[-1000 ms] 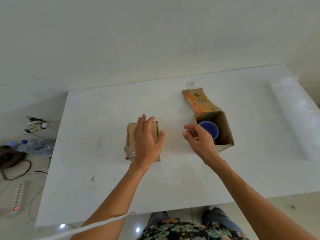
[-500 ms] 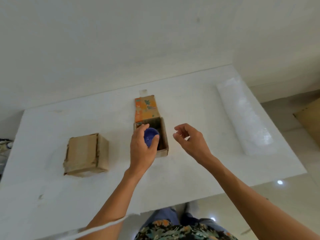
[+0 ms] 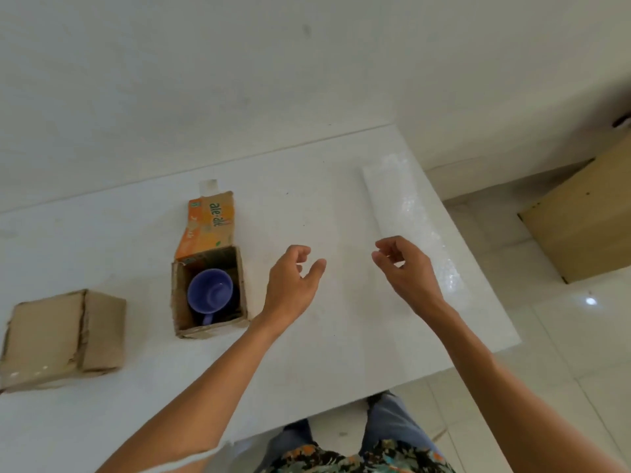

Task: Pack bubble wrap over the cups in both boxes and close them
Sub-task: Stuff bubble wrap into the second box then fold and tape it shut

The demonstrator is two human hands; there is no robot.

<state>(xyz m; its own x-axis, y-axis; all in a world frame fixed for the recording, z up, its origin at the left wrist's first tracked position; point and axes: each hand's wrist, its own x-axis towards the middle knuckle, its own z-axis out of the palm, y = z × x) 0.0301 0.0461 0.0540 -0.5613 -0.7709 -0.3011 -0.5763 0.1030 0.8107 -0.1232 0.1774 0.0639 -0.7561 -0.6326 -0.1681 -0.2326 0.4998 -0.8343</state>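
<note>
Bubble wrap (image 3: 415,230): lies flat along the tabletop's (image 3: 307,353) right edge, just by the right hand (image 3: 406,271). Both hands empty, fingers loosely curled, left hand (image 3: 292,285) near the open box (image 3: 208,327) holding the cup (image 3: 210,290). Risks slipping off that edge if tugged sideways.

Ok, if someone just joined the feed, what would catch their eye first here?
The blue cup sits uncovered in the open box with the orange flap, left of centre on the table. The left hand and right hand hover empty to its right, the right one nearest the bubble wrap along the table's right edge. A closed box stands at far left.
</note>
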